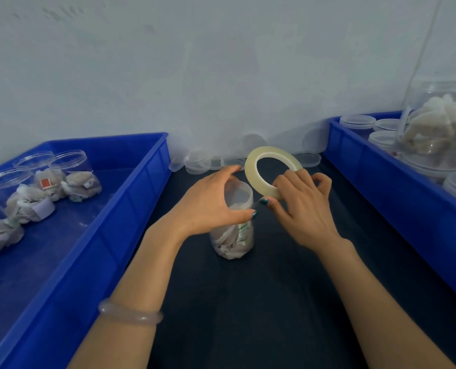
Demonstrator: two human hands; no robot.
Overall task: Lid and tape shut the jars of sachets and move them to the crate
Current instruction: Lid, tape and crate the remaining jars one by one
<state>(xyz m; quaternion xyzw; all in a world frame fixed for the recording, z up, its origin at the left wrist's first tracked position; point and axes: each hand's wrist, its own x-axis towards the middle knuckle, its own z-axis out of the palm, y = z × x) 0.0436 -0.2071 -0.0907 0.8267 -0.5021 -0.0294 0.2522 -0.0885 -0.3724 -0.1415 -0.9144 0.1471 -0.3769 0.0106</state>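
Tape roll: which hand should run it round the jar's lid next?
Right, probably. The right hand grips the tape roll beside the lid, while the left hand holds the jar by its top.

What sits around my work: wall, worktop, bracelet.
A pale grey-white wall (pixel 221 62) fills the upper half of my view, with faint dark scuffs (pixel 62 12) near its top left corner. A thin pale line (pixel 424 46) slants down across it at the upper right; cord or edge of clear plastic, I cannot tell which. Below the wall, the dark, matt worktop (pixel 248 302) runs toward me. A smooth, milky-pink bangle (pixel 131 314) circles my left forearm.
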